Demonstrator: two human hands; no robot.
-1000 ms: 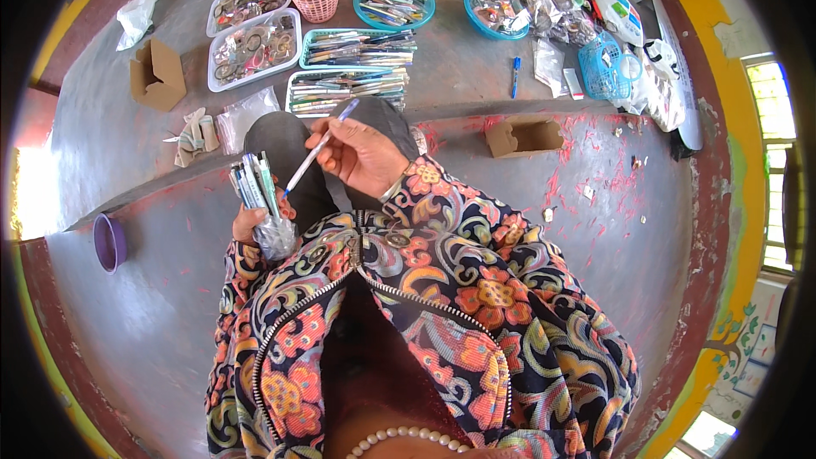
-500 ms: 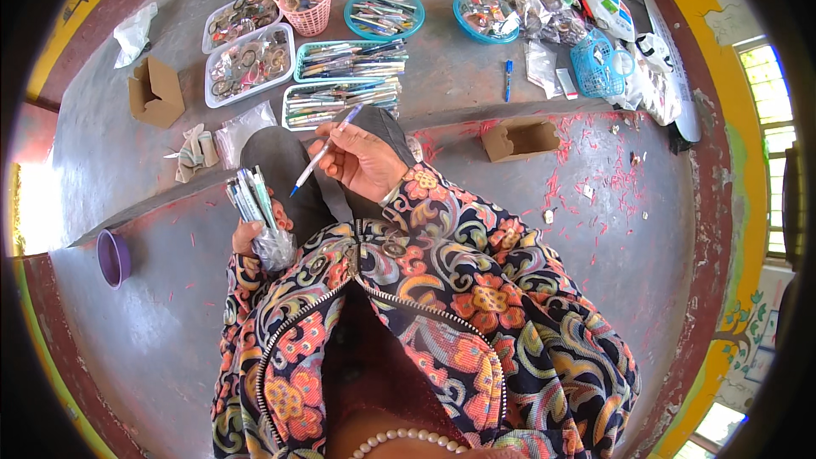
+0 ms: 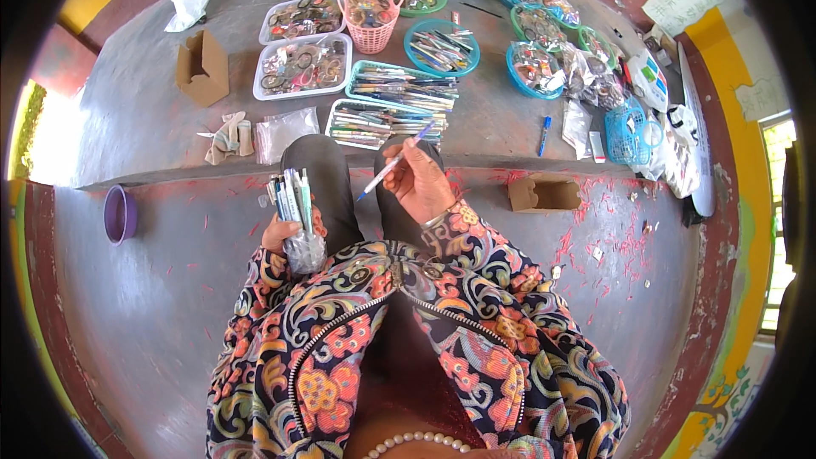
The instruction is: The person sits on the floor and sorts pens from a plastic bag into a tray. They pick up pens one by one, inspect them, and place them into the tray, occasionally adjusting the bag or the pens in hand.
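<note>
My left hand (image 3: pixel 283 231) is closed round a bundle of pens (image 3: pixel 291 194) in a clear plastic bag (image 3: pixel 304 252). The pens stand nearly upright, their ends sticking out of the top. Over my right knee, my right hand (image 3: pixel 422 185) pinches one white pen with a purple end (image 3: pixel 393 163), held slantwise with its blue tip down to the left. Just beyond my knees lie two baskets full of pens, a white one (image 3: pixel 333 138) and a light blue one (image 3: pixel 354 85). A round blue basket (image 3: pixel 478 54) behind them holds more pens.
White trays (image 3: pixel 257 76) of bagged small items and a pink basket (image 3: pixel 372 37) stand farther back. An open cardboard box (image 3: pixel 204 70) and a cloth (image 3: pixel 229 138) are at left. A purple bowl (image 3: pixel 120 215) and another cardboard box (image 3: pixel 544 194) lie below the ledge. A blue pen (image 3: pixel 544 136) lies right.
The whole view has shifted, so the scene sits farther right. Both hands keep their hold: the bagged pens in my left, the single pen in my right.
</note>
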